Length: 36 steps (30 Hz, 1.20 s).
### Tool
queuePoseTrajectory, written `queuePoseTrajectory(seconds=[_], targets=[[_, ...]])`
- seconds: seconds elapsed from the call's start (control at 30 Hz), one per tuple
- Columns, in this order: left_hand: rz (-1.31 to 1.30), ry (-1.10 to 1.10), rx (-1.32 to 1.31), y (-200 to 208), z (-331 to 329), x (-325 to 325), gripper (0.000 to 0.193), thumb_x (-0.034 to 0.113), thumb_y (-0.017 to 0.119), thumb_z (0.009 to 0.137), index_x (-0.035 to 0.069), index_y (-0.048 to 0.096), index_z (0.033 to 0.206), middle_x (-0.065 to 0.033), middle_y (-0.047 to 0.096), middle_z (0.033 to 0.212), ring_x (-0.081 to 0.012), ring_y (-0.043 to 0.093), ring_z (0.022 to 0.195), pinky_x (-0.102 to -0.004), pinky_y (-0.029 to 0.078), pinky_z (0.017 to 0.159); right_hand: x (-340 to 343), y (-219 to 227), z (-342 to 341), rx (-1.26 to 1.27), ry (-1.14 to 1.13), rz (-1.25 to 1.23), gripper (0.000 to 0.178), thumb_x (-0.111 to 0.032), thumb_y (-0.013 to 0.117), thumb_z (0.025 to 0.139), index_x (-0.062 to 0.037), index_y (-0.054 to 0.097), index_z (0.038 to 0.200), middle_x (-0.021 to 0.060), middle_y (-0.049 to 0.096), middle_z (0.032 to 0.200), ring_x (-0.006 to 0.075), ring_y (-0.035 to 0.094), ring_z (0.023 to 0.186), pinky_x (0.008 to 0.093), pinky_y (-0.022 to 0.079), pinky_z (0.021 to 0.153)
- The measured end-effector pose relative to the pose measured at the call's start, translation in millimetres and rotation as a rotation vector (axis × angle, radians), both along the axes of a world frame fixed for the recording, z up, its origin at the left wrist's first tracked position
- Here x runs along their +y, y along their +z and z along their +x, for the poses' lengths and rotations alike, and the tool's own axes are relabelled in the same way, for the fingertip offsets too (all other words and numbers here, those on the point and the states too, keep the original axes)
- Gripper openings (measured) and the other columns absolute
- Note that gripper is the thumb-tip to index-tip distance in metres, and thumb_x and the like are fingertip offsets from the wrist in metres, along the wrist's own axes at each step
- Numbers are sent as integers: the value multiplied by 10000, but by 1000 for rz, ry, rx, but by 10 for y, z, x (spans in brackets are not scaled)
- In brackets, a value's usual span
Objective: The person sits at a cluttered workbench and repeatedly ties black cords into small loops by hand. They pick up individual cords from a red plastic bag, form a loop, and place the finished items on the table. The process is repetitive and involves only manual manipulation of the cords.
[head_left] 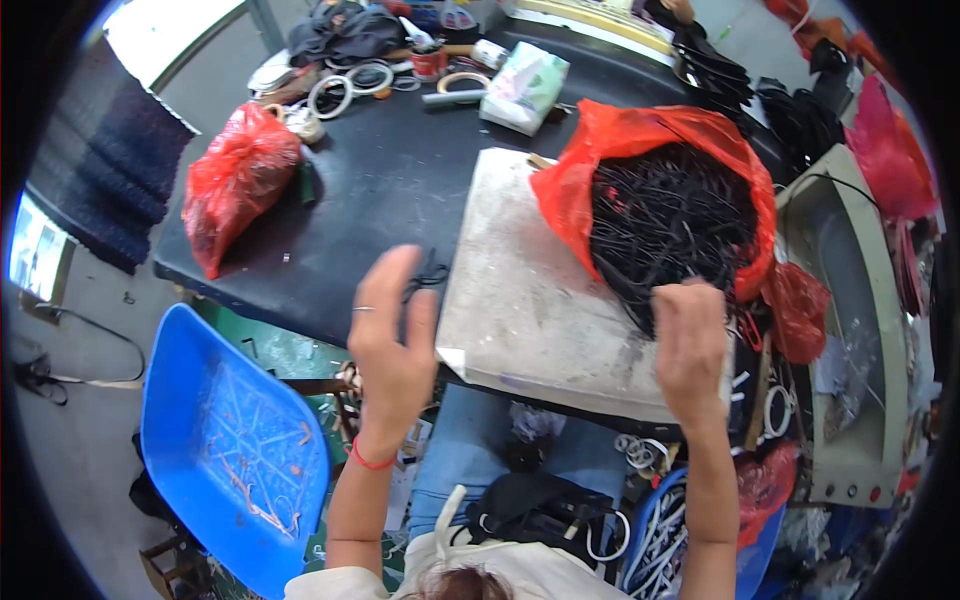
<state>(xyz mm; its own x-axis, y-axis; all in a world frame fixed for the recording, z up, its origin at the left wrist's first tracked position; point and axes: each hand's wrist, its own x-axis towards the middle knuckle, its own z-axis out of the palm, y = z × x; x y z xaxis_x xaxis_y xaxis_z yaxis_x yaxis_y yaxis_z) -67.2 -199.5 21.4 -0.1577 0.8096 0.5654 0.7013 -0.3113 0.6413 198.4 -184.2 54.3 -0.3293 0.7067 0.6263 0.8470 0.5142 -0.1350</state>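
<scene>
My left hand (390,330) hovers over the table's front edge, thumb and fingers apart, nothing in its grip. Just past its fingers lies a small bunch of black cord (430,274) on the dark tabletop. On the right, an open red plastic bag (570,185) holds a tangled heap of thin black cords (675,215). My right hand (690,345) is at the heap's near edge with its fingertips pressed together; whatever is between them is hidden. Beneath the bag lies a pale, stained board (530,300).
A tied red bag (240,180) sits at the table's left. Tape rolls (330,97), a red tin (428,65) and a tissue box (525,88) stand along the back. Below left is a blue tub (240,450) with scraps; a beige machine housing (850,400) flanks the right.
</scene>
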Motion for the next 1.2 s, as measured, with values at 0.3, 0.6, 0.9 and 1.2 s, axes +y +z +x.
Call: queuePoseTrajectory(seconds=[0.3, 0.6, 0.9, 1.2], targets=[[-833, -848, -714, 382, 730, 28, 220, 150, 560, 867, -33, 612, 977, -50, 618, 816, -88, 570, 771, -212, 448, 715, -317, 222, 4, 268, -3, -28, 181, -11, 674, 720, -31, 606, 886, 68, 499, 720, 182, 477, 573, 282, 398, 505], [-1051, -765, -956, 137, 653, -234, 229, 168, 573, 862, -29, 598, 977, -96, 640, 825, -130, 613, 750, -236, 500, 673, -323, 36, 73, 487, -344, -22, 53, -40, 625, 795, -21, 586, 826, 46, 527, 744, 112, 477, 596, 235, 373, 480], [-924, -671, -1219, 47, 865, -278, 224, 157, 555, 873, -29, 580, 996, -110, 630, 880, -156, 633, 780, -237, 535, 644, -408, -144, -213, 583, -148, -299, 83, -68, 636, 784, -50, 617, 863, 53, 528, 676, 134, 491, 509, 262, 409, 448], [-807, -577, -1305, -20, 897, -210, 259, 145, 546, 876, -29, 569, 1067, -102, 624, 935, -150, 631, 794, -238, 542, 685, -507, -150, -286, 98, -51, -206, 345, -71, 634, 696, -186, 641, 1021, -7, 378, 572, 140, 460, 475, 293, 349, 399]])
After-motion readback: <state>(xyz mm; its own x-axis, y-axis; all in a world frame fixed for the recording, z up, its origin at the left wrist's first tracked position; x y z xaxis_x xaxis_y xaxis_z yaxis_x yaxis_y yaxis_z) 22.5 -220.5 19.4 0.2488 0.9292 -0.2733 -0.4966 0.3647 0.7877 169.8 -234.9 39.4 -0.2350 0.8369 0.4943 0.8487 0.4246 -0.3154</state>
